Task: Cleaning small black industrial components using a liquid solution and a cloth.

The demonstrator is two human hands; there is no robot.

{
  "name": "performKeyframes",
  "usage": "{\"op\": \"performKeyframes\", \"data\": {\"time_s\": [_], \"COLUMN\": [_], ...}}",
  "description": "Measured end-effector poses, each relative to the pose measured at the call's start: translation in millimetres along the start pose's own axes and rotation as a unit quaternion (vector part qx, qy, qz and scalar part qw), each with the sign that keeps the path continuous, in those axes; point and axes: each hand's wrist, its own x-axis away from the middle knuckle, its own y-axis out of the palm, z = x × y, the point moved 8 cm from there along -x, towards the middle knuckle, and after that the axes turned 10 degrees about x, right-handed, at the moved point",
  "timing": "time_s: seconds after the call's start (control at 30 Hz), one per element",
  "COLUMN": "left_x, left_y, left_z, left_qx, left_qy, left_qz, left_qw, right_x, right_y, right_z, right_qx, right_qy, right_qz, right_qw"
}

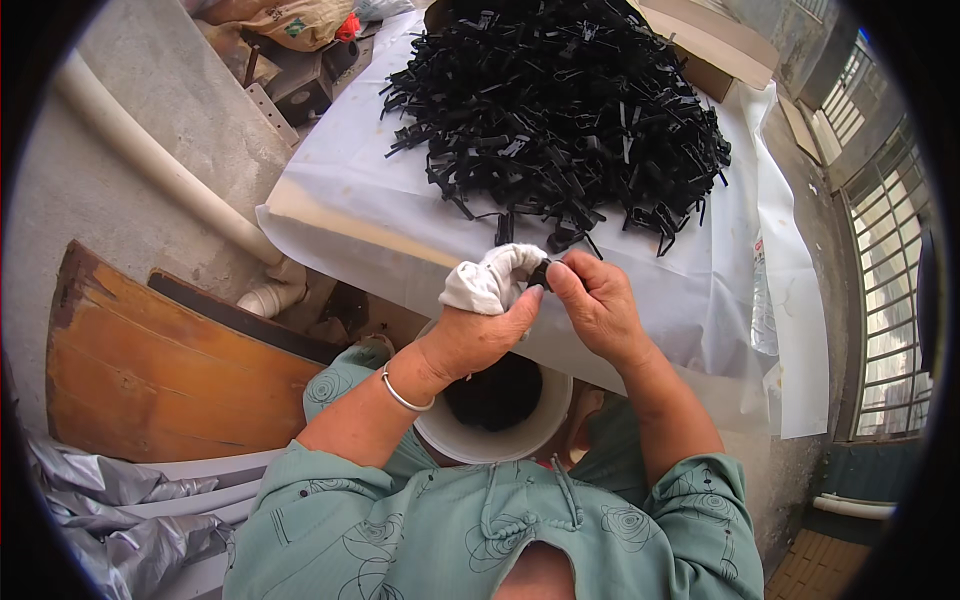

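Note:
My left hand (488, 312), with a white cloth covering some of its fingers, is closed on a small black plastic piece (540, 274). My right hand (603, 308) is bare and pinches the same piece from the other side. Most of the piece is hidden by the fingers. Just beyond both hands, a large heap of black plastic pieces (560, 120) with thin strips sticking out covers much of the table. Below my hands, between my knees, stands a white bucket (556, 415) with dark contents that I cannot make out.
White plastic sheeting (350, 190) covers the table and hangs over its near edge. A cardboard box (715, 40) sits behind the heap. To the left are a pale pipe (160, 160) and a brown wooden board (180, 370). A barred window (890, 280) is on the right.

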Motion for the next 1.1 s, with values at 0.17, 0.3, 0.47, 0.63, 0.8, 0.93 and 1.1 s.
{"op": "performKeyframes", "data": {"time_s": [0.17,0.3,0.47,0.63,0.8,0.93,1.1], "left_x": [1.8,5.8,8.1,-7.8,-4.3,-0.8,0.0], "left_y": [-7.0,-0.1,0.7,-21.2,-17.0,-6.7,10.6], "left_z": [-3.1,7.4,15.3,0.5,-6.9,-10.5,4.6], "left_qx": [-0.085,-0.231,-0.256,0.012,0.064,-0.013,0.010], "left_qy": [0.022,0.170,0.160,0.091,-0.054,-0.069,-0.021], "left_qz": [0.039,0.022,0.006,0.016,0.009,-0.065,-0.111], "left_qw": [0.995,0.958,0.953,0.996,0.996,0.995,0.994], "right_x": [4.2,4.4,8.0,2.1,4.4,4.5,1.1], "right_y": [7.0,23.0,27.9,7.9,2.3,-4.5,2.0], "right_z": [-16.0,16.3,21.4,-9.3,-16.7,-32.6,-5.2], "right_qx": [0.113,-0.017,-0.001,0.160,0.181,0.143,0.012], "right_qy": [-0.124,-0.036,0.028,-0.018,-0.160,-0.174,-0.048], "right_qz": [0.017,-0.004,-0.065,-0.056,-0.031,0.018,-0.009], "right_qw": [0.986,0.999,0.997,0.985,0.970,0.974,0.999]}}
